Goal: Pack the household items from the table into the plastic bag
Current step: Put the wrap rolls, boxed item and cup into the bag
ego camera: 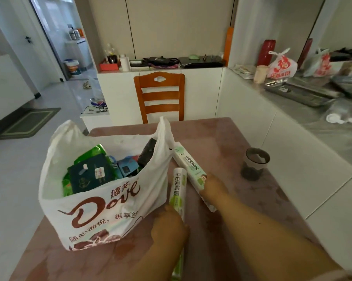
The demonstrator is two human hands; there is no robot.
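Table: your pinkish marbled table (221,138) stands beside white cabinets, a wooden chair (159,96) at its far edge.
Bag: the white plastic bag (102,203) stands open, already part-filled.
Left hand: your left hand (169,228) curls around the cling-film roll (178,189) just beside the bag.
Right hand: your right hand (214,187) closes on the long white box (189,167) lying on the table.
Jar: the dark jar (254,164) stands apart.

Wooden chair (159,96) at the far edge of the counter, dark lidded jar (254,164) standing right, red flask (266,52) and tied printed bag (282,66) far right, metal tray (298,93) near them, green doormat (29,122) left on the floor.
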